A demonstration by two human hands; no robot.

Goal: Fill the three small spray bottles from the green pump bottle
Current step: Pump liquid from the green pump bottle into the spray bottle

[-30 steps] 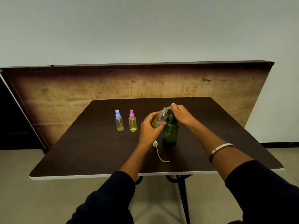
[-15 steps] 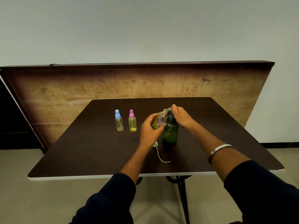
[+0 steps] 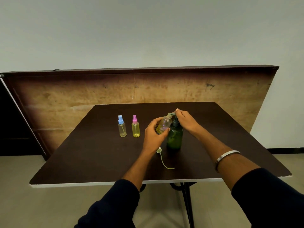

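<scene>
The green pump bottle (image 3: 175, 137) stands upright near the middle of the dark table (image 3: 98, 158). My right hand (image 3: 185, 120) rests on its pump head, fingers closed over it. My left hand (image 3: 153, 134) holds an uncapped small bottle (image 3: 164, 125) tilted with its mouth at the pump's spout; yellowish liquid shows inside. That bottle's white spray cap with its dip tube (image 3: 162, 157) lies on the table in front of the green bottle. To the left stand a blue-capped spray bottle (image 3: 122, 126) and a pink-capped spray bottle (image 3: 135, 127), both upright and capped.
A large wooden board (image 3: 65, 99) leans against the wall behind the table. The table's white front edge (image 3: 115, 182) runs below my forearms, with black metal legs (image 3: 186, 199) underneath. A metal bangle (image 3: 226, 155) sits on my right wrist.
The view has shifted slightly. Both hands stay on the small bottle and the pump head, with hardly any movement.
</scene>
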